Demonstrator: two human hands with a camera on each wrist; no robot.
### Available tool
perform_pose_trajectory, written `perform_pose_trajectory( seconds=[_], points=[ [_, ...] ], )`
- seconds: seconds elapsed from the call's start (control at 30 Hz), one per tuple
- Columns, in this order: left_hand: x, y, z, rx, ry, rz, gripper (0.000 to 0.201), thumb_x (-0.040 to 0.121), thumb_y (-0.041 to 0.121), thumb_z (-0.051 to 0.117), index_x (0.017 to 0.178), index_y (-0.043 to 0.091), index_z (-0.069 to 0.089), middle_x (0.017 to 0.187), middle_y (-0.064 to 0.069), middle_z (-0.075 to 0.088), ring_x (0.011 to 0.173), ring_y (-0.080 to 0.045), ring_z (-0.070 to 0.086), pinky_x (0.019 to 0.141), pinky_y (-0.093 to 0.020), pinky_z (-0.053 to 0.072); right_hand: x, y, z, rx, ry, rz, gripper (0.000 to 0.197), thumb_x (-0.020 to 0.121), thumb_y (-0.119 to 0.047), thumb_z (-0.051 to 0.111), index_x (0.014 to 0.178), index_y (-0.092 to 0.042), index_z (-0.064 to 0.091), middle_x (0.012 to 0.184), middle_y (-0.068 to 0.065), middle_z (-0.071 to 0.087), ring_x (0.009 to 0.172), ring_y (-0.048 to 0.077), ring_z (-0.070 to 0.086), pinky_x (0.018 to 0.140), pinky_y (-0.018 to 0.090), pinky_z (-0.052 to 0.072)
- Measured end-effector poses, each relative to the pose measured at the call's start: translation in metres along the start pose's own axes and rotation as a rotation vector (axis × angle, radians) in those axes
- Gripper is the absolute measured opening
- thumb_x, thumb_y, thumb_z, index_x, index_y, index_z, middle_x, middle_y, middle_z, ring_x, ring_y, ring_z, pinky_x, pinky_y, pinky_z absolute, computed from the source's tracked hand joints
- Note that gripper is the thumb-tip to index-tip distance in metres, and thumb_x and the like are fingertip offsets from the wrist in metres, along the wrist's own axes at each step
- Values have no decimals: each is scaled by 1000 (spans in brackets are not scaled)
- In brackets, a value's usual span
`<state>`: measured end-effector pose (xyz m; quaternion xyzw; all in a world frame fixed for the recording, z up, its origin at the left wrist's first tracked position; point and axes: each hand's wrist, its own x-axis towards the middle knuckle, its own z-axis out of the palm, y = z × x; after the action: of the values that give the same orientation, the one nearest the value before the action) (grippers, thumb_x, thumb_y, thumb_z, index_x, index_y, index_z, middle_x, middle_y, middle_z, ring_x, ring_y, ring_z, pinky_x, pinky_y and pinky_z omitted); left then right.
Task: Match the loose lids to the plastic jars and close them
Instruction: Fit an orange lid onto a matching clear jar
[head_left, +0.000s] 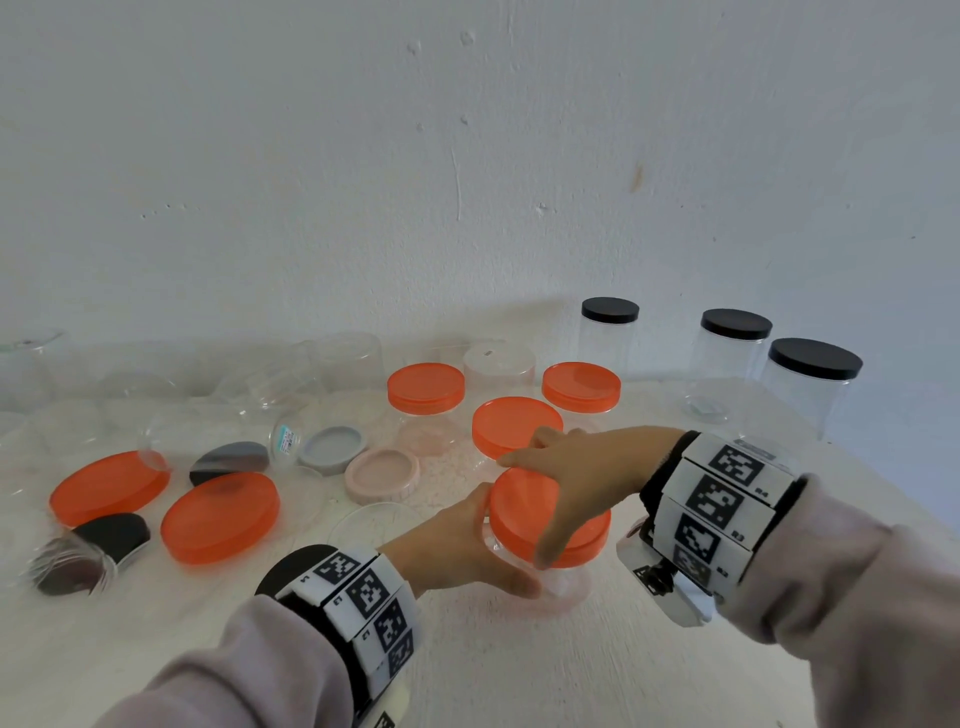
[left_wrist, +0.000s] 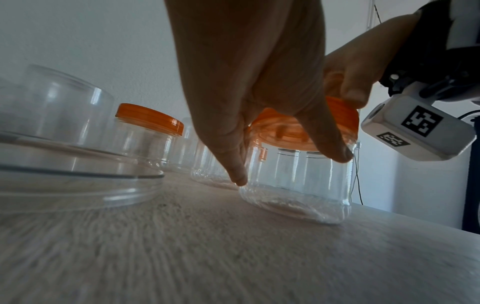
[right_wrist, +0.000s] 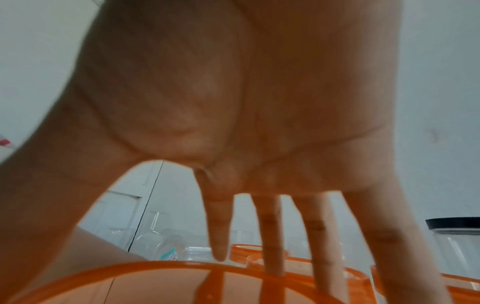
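Note:
A small clear plastic jar (head_left: 563, 584) stands on the white table (head_left: 519, 675) in front of me. My left hand (head_left: 498, 545) grips its side, thumb in front and fingers behind; the left wrist view shows the thumb and a finger on the jar wall (left_wrist: 298, 191). An orange lid (head_left: 519, 512) sits on the jar's mouth, slightly tilted. My right hand (head_left: 566, 483) comes down over it, fingers spread and curled round the rim, thumb on the near edge. In the right wrist view the lid (right_wrist: 155, 283) lies under my palm.
Three closed orange-lidded jars (head_left: 426, 395) stand just behind. Three black-lidded jars (head_left: 736, 323) line the back right by the wall. Loose orange lids (head_left: 221, 517), a grey lid (head_left: 332, 449), a pink lid (head_left: 382, 473), a black lid (head_left: 228, 460) and open clear jars (head_left: 348, 364) crowd the left.

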<state>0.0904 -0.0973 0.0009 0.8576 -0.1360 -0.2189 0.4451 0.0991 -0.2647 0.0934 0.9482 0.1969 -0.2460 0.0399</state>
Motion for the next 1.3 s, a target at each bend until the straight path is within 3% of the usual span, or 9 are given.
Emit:
perform_pose_trajectory(
  seconds=[0.2, 0.3, 0.43, 0.57, 0.67, 0.83, 0.97, 1.1, 1.3],
  points=[
    [1, 0, 0, 0, -1, 7, 108, 62, 27, 91, 147, 28, 24, 141, 10, 47, 131, -14, 43, 112, -39, 36, 2, 1, 2, 24, 10, -3, 100, 65, -73, 68, 146, -48, 16, 147, -6, 23, 132, 23, 32, 100, 44, 36],
    [0, -1, 0, -19, -1, 8, 106, 62, 26, 91, 147, 29, 26, 139, 11, 48, 130, -13, 44, 111, -40, 37, 3, -3, 9, 25, 62, 56, 105, 64, -86, 55, 148, -37, 18, 146, 0, 27, 104, 22, 46, 85, 39, 42],
    [0, -1, 0, -21, -8, 12, 106, 63, 25, 90, 147, 28, 26, 140, 11, 47, 131, -13, 44, 112, -39, 37, 3, -1, 7, 20, 24, 48, 110, 62, -83, 61, 149, -43, 8, 153, -4, 18, 137, 26, 29, 106, 48, 34],
    [1, 0, 0, 1, -3, 14, 108, 63, 27, 90, 148, 28, 23, 142, 10, 45, 132, -14, 43, 112, -39, 35, 1, 2, 0, 70, -15, -39, 100, 65, -63, 76, 143, -56, 14, 143, -13, 24, 134, 20, 30, 104, 42, 34],
    [1, 0, 0, -4, -4, 10, 108, 63, 26, 90, 148, 27, 23, 142, 9, 46, 132, -15, 43, 112, -40, 35, 3, 3, 2, 77, 12, -29, 97, 65, -69, 72, 143, -53, 19, 139, -12, 27, 131, 20, 34, 99, 40, 36],
    [1, 0, 0, -14, -4, 1, 106, 63, 26, 90, 147, 29, 26, 139, 9, 49, 130, -15, 45, 110, -41, 38, 4, -2, 8, 36, 71, 62, 103, 64, -87, 53, 148, -36, 20, 141, -1, 31, 84, 14, 51, 74, 32, 41],
    [1, 0, 0, -8, -3, 5, 108, 63, 26, 90, 148, 28, 24, 142, 9, 46, 132, -16, 43, 112, -41, 35, 2, 1, 3, 37, 30, 10, 105, 63, -77, 67, 148, -46, 12, 146, -7, 24, 133, 23, 33, 102, 43, 36],
    [1, 0, 0, -8, -7, 4, 109, 63, 27, 90, 148, 29, 23, 143, 10, 44, 133, -15, 41, 113, -40, 34, -1, 3, -3, 81, 8, -63, 93, 67, -59, 76, 143, -52, 22, 123, -18, 28, 117, 14, 37, 94, 35, 36],
    [1, 0, 0, -19, -8, -8, 107, 63, 26, 91, 147, 29, 25, 141, 10, 47, 132, -15, 43, 112, -41, 36, 4, 0, 7, 21, 78, 35, 99, 66, -82, 58, 146, -38, 21, 137, -4, 31, 109, 22, 44, 85, 38, 43]
  ],
)
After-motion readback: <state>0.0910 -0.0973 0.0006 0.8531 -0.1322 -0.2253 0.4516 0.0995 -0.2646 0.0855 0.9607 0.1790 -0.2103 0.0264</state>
